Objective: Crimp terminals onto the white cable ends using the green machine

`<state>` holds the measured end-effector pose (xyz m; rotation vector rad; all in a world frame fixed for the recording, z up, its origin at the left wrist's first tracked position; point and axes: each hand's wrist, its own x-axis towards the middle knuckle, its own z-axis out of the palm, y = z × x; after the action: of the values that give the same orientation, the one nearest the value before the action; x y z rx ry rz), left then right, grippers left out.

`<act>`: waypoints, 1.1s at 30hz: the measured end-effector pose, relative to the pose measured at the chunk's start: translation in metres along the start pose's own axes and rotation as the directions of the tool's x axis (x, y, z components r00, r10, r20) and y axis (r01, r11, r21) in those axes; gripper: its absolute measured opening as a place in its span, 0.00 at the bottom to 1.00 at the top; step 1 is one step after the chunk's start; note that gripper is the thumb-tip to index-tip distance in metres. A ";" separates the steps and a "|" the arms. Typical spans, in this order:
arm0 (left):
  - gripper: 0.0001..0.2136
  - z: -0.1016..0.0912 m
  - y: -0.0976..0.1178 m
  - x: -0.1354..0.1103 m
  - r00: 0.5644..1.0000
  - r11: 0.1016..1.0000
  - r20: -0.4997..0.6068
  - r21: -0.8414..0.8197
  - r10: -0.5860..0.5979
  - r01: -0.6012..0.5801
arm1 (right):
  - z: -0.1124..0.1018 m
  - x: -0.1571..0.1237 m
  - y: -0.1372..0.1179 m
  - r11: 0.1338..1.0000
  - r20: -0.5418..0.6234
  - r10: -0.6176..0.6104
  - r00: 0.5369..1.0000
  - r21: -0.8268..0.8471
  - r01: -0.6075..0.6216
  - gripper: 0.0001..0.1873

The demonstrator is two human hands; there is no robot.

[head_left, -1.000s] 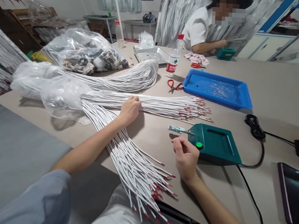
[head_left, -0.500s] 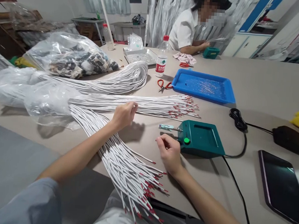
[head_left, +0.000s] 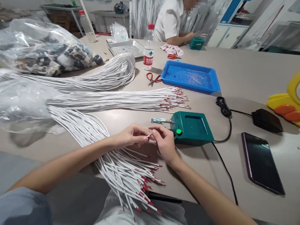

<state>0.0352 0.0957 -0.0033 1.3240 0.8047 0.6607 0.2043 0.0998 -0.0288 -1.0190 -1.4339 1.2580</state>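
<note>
My left hand (head_left: 133, 136) and my right hand (head_left: 165, 144) meet fingertip to fingertip over the table. Both are closed in a pinch on the end of a thin white cable (head_left: 149, 135), mostly hidden by the fingers. Just beyond my right hand is a green box-shaped machine (head_left: 201, 131) with a green button and a metal shaft that ends in a pale clip (head_left: 159, 120). A bundle of white cables with red tips (head_left: 125, 172) runs under my left forearm and hangs over the table's front edge. A second red-tipped bundle (head_left: 109, 99) lies straight behind my hands.
A looped cable coil (head_left: 122, 71), a blue tray (head_left: 165, 74) with scraps, red-handled cutters (head_left: 153, 79) and a water bottle (head_left: 149, 49) stand farther back. At right lie a phone (head_left: 263, 163), black cords and a black adapter (head_left: 267, 120). A co-worker (head_left: 169, 19) sits opposite.
My left hand has come from the straight bundle towards me and right, meeting my right hand. The whole view has shifted to the right, showing more of a yellow object.
</note>
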 end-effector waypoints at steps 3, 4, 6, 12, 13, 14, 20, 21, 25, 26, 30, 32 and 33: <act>0.16 -0.006 -0.008 0.006 0.990 1.000 -0.138 -0.001 0.028 -0.029 | -0.001 0.001 0.002 1.000 -0.002 0.024 1.000 0.012 -0.024 0.10; 0.15 -0.007 -0.009 0.007 0.981 0.999 -0.188 0.030 0.049 -0.045 | -0.001 0.001 0.001 1.000 0.000 0.022 1.000 0.006 -0.022 0.10; 0.15 -0.008 -0.010 0.007 0.961 0.993 -0.263 0.109 0.083 -0.056 | -0.001 0.001 -0.001 1.000 0.013 0.001 1.000 -0.008 -0.001 0.09; 0.15 -0.008 -0.006 0.008 0.964 0.965 -0.251 0.263 0.090 -0.021 | 0.001 0.000 -0.002 0.993 0.027 -0.076 0.997 -0.084 0.078 0.08; 0.15 -0.008 -0.005 0.007 0.968 0.967 -0.235 0.254 0.090 -0.028 | 0.000 0.001 -0.001 0.993 0.024 -0.076 0.997 -0.094 0.078 0.08; 0.16 -0.008 -0.004 0.007 0.971 0.969 -0.222 0.244 0.093 -0.037 | 0.000 0.001 0.000 0.992 0.021 -0.080 0.997 -0.101 0.082 0.08; 0.15 -0.006 -0.002 0.006 0.983 0.973 -0.164 0.227 0.085 -0.047 | -0.001 0.001 0.002 0.970 0.015 -0.154 0.988 -0.188 0.154 0.08; 0.15 -0.005 -0.003 0.006 0.983 0.974 -0.166 0.224 0.080 -0.042 | -0.001 0.000 0.003 0.962 -0.007 -0.166 0.986 -0.220 0.161 0.09; 0.14 -0.006 -0.005 0.006 0.982 0.982 -0.188 0.187 0.036 0.000 | 0.000 -0.003 0.004 0.933 -0.062 -0.234 0.970 -0.294 0.206 0.17; 0.14 -0.006 -0.006 0.006 0.982 0.985 -0.190 0.169 0.016 0.016 | 0.000 -0.004 0.005 0.925 -0.054 -0.259 0.965 -0.301 0.231 0.17; 0.14 -0.006 -0.007 0.006 0.981 0.992 -0.192 0.107 -0.040 0.062 | -0.001 -0.004 0.006 0.889 0.000 -0.331 0.944 -0.334 0.312 0.13; 0.14 -0.006 -0.006 0.006 0.981 0.994 -0.186 0.090 -0.051 0.069 | -0.001 -0.004 0.006 0.880 0.015 -0.341 0.940 -0.345 0.325 0.10; 0.14 -0.007 -0.006 0.006 0.982 0.994 -0.178 0.078 -0.057 0.072 | 0.000 -0.004 0.006 0.877 0.014 -0.349 0.937 -0.348 0.332 0.09</act>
<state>0.0332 0.1035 -0.0103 1.3220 1.0243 0.7052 0.2053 0.0969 -0.0355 -0.9605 -1.7467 0.7334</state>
